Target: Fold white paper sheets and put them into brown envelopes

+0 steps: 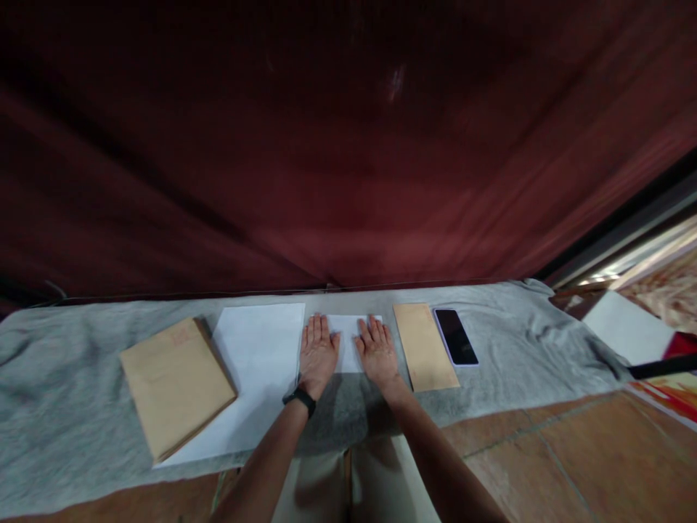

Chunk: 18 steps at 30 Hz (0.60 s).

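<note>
A small white sheet of paper [347,345], apparently folded, lies flat on the grey cloth in front of me. My left hand [319,352] rests palm down on its left side, fingers stretched out and a dark band on the wrist. Over the right side lies my right hand [377,351], also flat with its fingers slightly spread. Left of my left hand are large white sheets [261,356]. Just to the right of my right hand is a brown envelope [426,347]. Both hands cover parts of the small sheet.
A stack of brown envelopes [177,385] sits partly over the large sheets. A phone [456,337] with a dark screen lies beside the single envelope. Grey cloth [517,341] covers the long surface, a dark red curtain [348,181] hangs behind it, and floor tiles [588,450] show at right.
</note>
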Tool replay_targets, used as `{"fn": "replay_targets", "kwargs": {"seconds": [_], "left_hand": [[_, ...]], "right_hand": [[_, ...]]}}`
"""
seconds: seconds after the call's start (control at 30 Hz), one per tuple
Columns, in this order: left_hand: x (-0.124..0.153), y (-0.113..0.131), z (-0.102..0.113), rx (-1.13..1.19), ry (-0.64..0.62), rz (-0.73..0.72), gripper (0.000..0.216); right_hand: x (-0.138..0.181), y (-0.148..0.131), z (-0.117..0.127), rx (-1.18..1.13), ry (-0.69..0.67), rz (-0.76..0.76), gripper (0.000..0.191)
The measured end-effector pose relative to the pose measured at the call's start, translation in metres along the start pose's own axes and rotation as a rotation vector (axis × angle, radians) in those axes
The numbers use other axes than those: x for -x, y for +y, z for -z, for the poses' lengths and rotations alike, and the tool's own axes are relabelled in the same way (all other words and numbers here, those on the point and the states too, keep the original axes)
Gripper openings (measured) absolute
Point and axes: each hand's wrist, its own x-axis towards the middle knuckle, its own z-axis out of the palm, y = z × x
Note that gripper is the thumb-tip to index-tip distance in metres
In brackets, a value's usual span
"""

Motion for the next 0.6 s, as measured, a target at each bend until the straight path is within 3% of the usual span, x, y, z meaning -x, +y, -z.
{"fn": "replay_targets", "kwargs": {"seconds": [0.1, 0.33, 0.6], "left_hand": [[-0.003, 0.003, 0.002, -0.014, 0.022, 0.021, 0.061], [0.023, 0.022, 0.002, 0.059, -0.042, -0.175, 0.051], [0.054, -0.002, 0.011, 0.049, -0.015, -0.086, 0.060]], "right_hand": [[0.000, -0.002, 0.002, 0.003, 0.014, -0.007, 0.050], [0.001, -0.002, 0.004, -0.007, 0.006, -0.008, 0.049], [0.000, -0.002, 0.004, -0.004, -0.011, -0.012, 0.050]]}}
